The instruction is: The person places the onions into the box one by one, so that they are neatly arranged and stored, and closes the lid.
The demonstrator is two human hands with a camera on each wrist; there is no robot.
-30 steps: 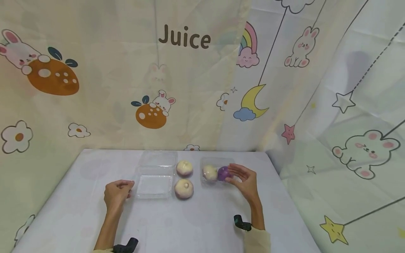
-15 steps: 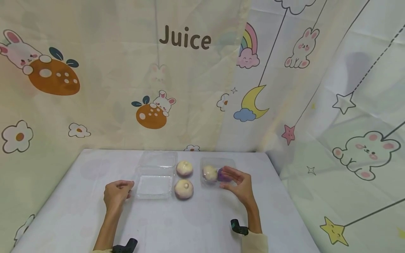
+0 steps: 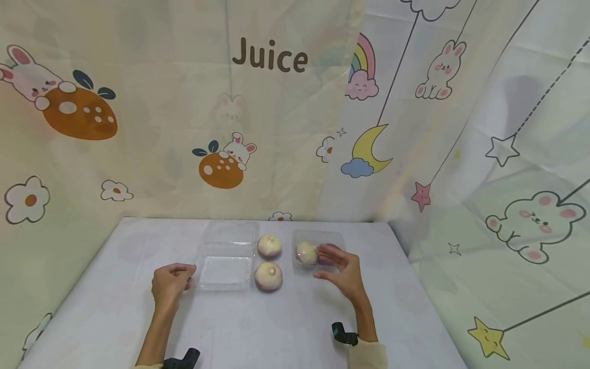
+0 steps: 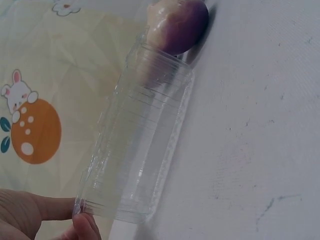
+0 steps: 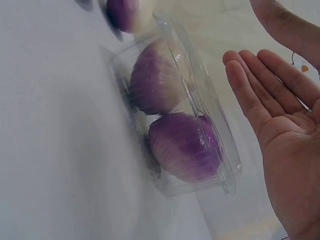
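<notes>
At the left, my left hand (image 3: 169, 285) pinches the rim of a clear plastic clamshell box (image 3: 225, 271) between thumb and finger, as the left wrist view shows. Its lid lies folded back. Two purple-and-white turnips, a far one (image 3: 269, 246) and a near one (image 3: 268, 277), sit on the table right beside this box. My right hand (image 3: 343, 271) hovers above a second clear box (image 3: 318, 236), fingers extended and holding nothing. Inside that box rest a paler turnip (image 5: 156, 77) and a more purple turnip (image 5: 187, 146); my hand largely hides the purple one in the head view.
A white cloth covers the table (image 3: 276, 328). Behind it hangs a printed curtain (image 3: 161, 102) with rabbits and the word Juice, continuing along the right side. Black wrist cameras are strapped to the left forearm (image 3: 152, 338) and right forearm (image 3: 366, 320).
My right hand has drawn off the purple turnip, leaving it in the right box, and moved left and slightly nearer to me. My left hand stays where it was.
</notes>
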